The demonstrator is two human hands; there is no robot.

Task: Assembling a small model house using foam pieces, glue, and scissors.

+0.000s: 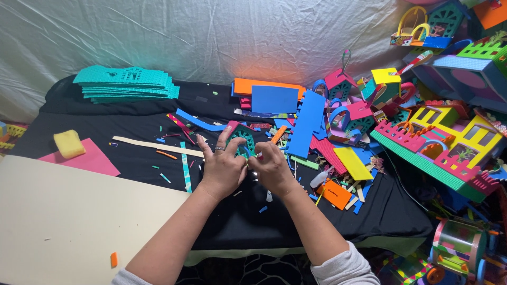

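A large cream foam sheet (79, 211) lies nearest, well to the left of both forearms, with a small orange scrap (113, 259) on it. Ahead, over the black cloth (248, 221), the left hand (222, 168) and right hand (272, 168) meet, fingers closed together around a small teal foam window piece (242, 138) with arched cut-outs; its upper part shows just beyond the fingertips, the rest is hidden in the grip. The piece looks thin, so pressing unevenly could bend or tear its narrow bars, and loose offcuts beneath the fingers could stick to it. Just right of the right fingers lie blue foam strips (306, 124) and a yellow panel (353, 162). Farther left sits a yellow sponge (69, 143) on a pink sheet (87, 159), and beyond it a stack of teal sheets (127, 84). Far right stand finished foam houses (449, 148).
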